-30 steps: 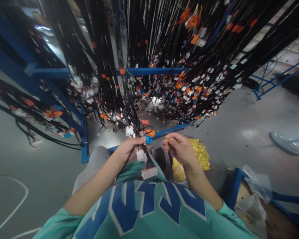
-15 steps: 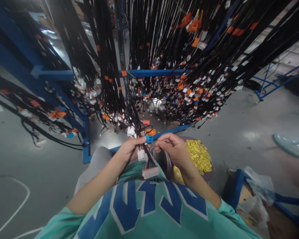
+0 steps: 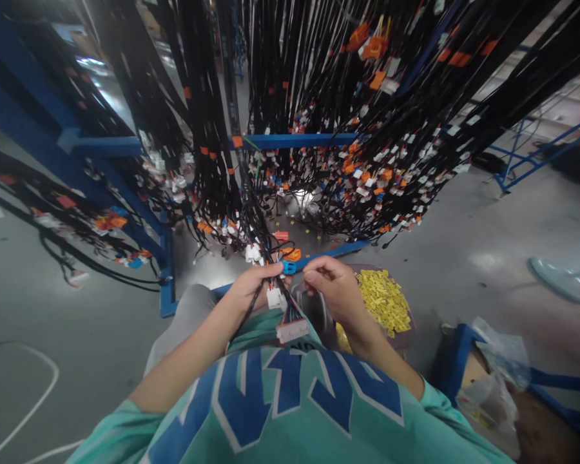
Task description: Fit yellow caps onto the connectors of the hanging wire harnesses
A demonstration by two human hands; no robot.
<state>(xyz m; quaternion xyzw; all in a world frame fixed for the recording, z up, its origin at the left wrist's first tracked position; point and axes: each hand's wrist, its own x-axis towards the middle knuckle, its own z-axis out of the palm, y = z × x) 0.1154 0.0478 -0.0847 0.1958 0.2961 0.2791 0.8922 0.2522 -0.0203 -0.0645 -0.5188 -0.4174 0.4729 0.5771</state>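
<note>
My left hand [image 3: 257, 283] is closed on a blue connector [image 3: 289, 268], its thumb lying along the connector's left end. This connector belongs to a black wire harness [image 3: 257, 216] that comes down from the rack. A white connector [image 3: 274, 298] hangs just below my left fingers, and a wide pale multi-pin connector [image 3: 292, 330] dangles in front of my shirt. An orange connector [image 3: 290, 254] sits just beyond the blue one. My right hand [image 3: 332, 287] is pinched close to the blue connector's right side, apart from it; whatever lies between the fingertips is hidden.
A tub of small yellow parts [image 3: 384, 301] stands right of my right forearm. Ahead, a blue rack [image 3: 299, 140] carries many hanging harnesses. Its lower bar [image 3: 336, 251] runs just past my hands. Another blue frame with plastic bags [image 3: 493, 399] is at lower right.
My right hand's fingertips have shifted slightly and curled tighter; a tiny yellow piece seen there before is now out of sight. My left hand keeps its hold on the blue connector.
</note>
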